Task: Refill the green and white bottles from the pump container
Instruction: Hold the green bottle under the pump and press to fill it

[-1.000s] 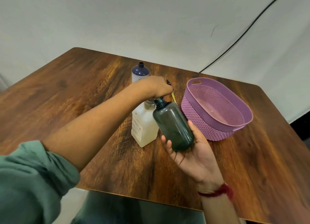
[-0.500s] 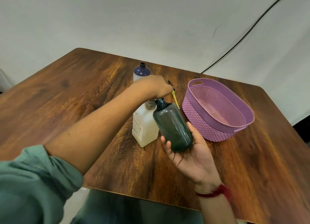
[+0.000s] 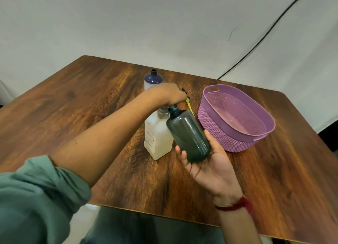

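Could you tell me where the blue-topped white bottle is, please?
In the head view, the blue-topped white bottle stands on the wooden table just behind the left hand, left of the purple plastic basket.

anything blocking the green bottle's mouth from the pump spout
Nothing visible does. The right hand holds the green bottle with its open mouth right under the left hand on the pump container; that hand hides the spout itself.

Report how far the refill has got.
Done: both bottles are uncapped. In hand: the right hand tilts the green bottle to the pump container, the left hand gripping its pump head. Left: the white bottle waits behind, untouched; fill levels unclear.
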